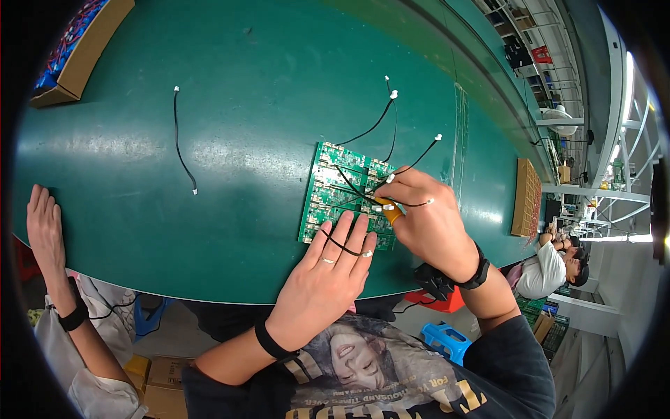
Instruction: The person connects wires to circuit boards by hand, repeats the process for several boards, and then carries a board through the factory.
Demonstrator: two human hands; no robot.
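A green circuit board panel (326, 183) lies on the table in front of me. Several short black cables with white plugs run from it; one cable (377, 127) arches toward the far side. My left hand (324, 279) rests with fingers stretched over the panel's near edge, and a black cable (340, 246) crosses the fingers. Over the panel's right part my right hand (426, 213) is closed in a pinch at a black cable (412, 204) with a white plug. Something yellow (393, 213), perhaps a finger cover, shows at its fingertips, which partly hide the plugs.
A loose black cable (179, 143) lies on the green table (244, 91) to the left. Cardboard boxes stand far left (87, 52) and right (525, 195). Another person's hand (45, 223) rests at the left edge; a further person (548, 269) sits far right.
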